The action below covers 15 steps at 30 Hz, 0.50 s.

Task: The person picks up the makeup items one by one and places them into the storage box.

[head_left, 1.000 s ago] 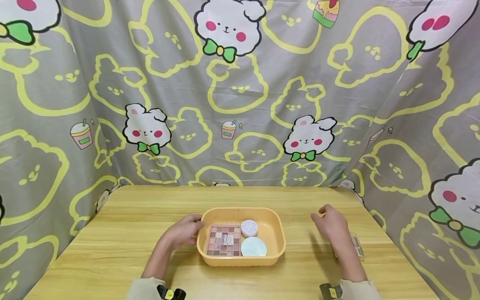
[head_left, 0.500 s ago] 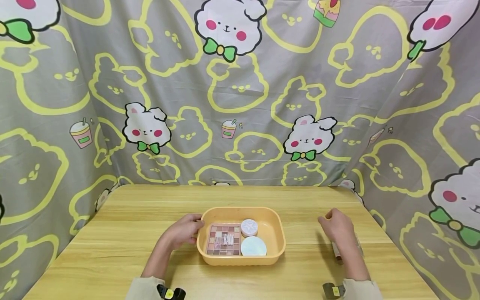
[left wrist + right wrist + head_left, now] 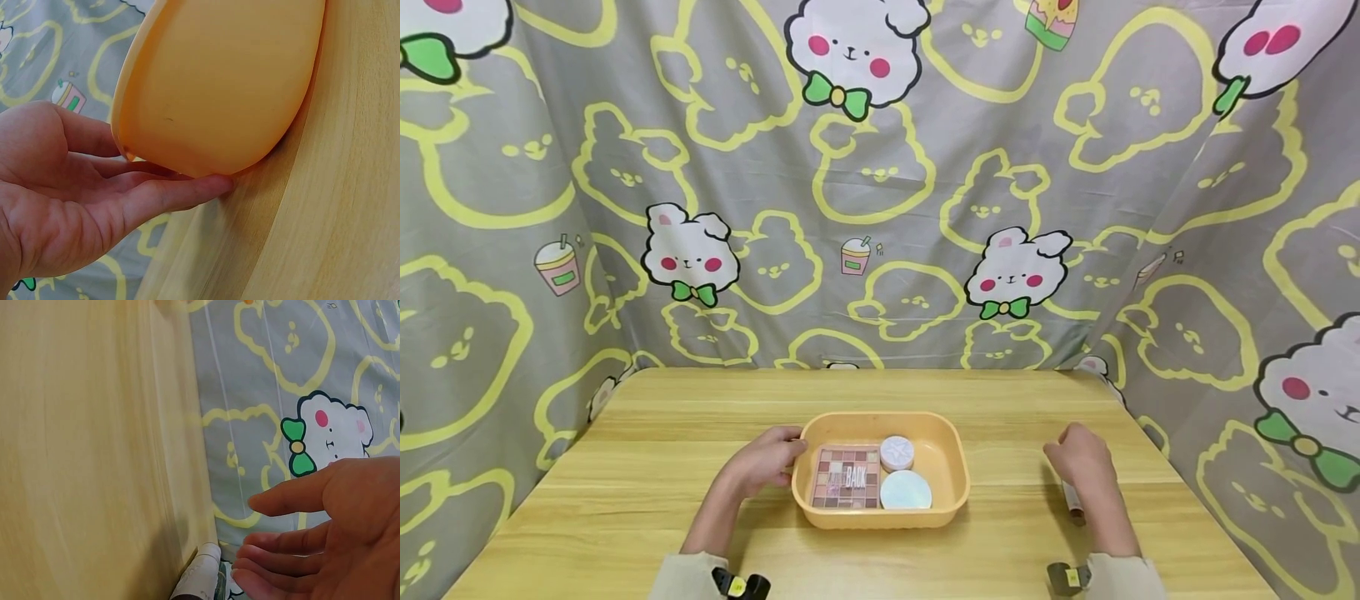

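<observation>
My left hand (image 3: 767, 458) holds the left end of a yellow plastic basin (image 3: 958, 492), thumb and fingers at its end wall and rim in the left wrist view (image 3: 94, 194). In the basin lie an eyeshadow palette (image 3: 847, 479), a small round white case with a star pattern (image 3: 897, 454) and a larger pale round compact (image 3: 906, 491). My right hand (image 3: 1081, 458) hovers over the table's right side, thumb and fingers apart with nothing between them in the right wrist view. Below it lies a white tube with a dark end (image 3: 203, 572), partly covered by the hand in the head view.
A wooden table (image 3: 880, 567) carries everything. A grey curtain (image 3: 917, 250) with yellow outlines and white cartoon animals hangs behind it and along both sides.
My right hand has moved slightly to the right and nearer to me, uncovering the tube and hiding a clear-lidded item beside it. Left hand and basin stay put.
</observation>
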Each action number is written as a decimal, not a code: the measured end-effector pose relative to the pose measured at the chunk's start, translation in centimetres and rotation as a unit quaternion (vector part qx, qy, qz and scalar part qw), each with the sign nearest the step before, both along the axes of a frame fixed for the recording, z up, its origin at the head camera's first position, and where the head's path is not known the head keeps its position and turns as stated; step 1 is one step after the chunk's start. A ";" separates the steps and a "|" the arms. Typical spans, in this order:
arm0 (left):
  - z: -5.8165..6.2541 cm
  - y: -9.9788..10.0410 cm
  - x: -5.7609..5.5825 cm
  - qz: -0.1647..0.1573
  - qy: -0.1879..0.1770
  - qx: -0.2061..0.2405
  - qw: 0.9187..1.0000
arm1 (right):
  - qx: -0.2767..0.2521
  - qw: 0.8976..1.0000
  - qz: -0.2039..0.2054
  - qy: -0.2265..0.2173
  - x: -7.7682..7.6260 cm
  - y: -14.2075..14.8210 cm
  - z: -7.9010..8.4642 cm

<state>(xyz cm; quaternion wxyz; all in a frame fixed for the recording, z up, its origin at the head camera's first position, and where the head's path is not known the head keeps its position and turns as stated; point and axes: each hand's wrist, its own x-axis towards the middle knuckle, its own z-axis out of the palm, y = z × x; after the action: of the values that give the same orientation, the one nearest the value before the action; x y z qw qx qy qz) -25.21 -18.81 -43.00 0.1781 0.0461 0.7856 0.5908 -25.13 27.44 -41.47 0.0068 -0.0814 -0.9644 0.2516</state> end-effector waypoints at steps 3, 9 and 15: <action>0.0 0.0 0.0 0.004 0.001 -0.003 1.000 | 0.009 1.000 0.000 0.002 0.1 0.0 -0.1; -0.1 0.0 0.0 0.007 0.001 -0.003 1.000 | 0.012 1.000 -0.007 -0.004 0.3 -0.2 -0.2; -0.1 0.1 -0.1 0.011 0.002 -0.005 1.000 | 0.010 1.000 -0.015 -0.008 0.4 -0.2 -0.4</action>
<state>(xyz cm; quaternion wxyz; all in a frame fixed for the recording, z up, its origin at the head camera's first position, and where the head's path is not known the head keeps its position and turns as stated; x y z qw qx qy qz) -25.30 -18.72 -43.10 0.1700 0.0382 0.7891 0.5890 -24.71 27.28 -41.88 0.0041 -0.0981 -0.9654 0.2416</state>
